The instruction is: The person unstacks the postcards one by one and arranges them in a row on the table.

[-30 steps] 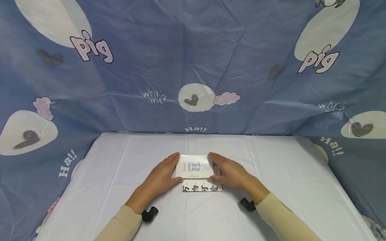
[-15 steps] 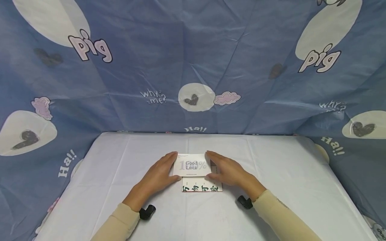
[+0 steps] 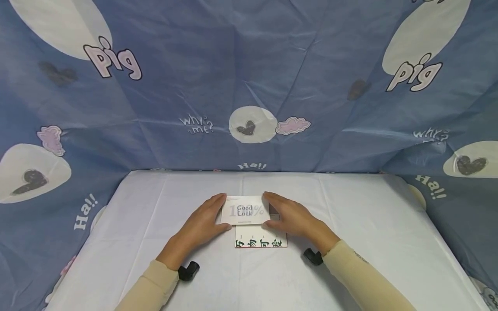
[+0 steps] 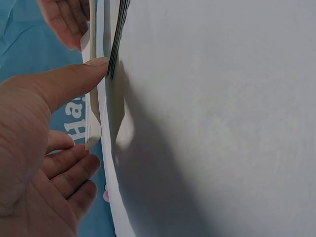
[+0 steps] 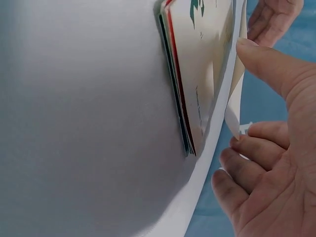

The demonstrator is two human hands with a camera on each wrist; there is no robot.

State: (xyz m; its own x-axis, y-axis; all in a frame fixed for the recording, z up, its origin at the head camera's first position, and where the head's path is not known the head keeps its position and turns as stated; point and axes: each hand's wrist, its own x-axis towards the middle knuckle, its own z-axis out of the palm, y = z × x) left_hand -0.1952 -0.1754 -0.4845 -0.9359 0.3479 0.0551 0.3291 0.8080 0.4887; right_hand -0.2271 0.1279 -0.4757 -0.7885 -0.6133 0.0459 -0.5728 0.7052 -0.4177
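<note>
white table (image 3: 253, 276), blue printed cloth (image 3: 233, 82) behind, pink cloud print (image 3: 292, 125)

Your card (image 3: 245, 210) is white, lettered "Good Luck" in slate blue over a pale grey "100%". The card stack (image 3: 260, 235) shows an off-white face with dark green Chinese characters; in your right wrist view, a red edge runs beside darker, greenish ones. Plain white cloth (image 3: 358, 216) covers your worktop. Facing you, a blue fabric backdrop (image 3: 175, 65) is printed with off-white ovals, dark grey hearts, pink clouds, pale pink "pig" lettering outlined in black, and whitish "Ha!!" and "why me?" lettering. Your sleeves (image 3: 149, 285) are plain beige, your wrist cameras (image 3: 189, 271) black.
</note>
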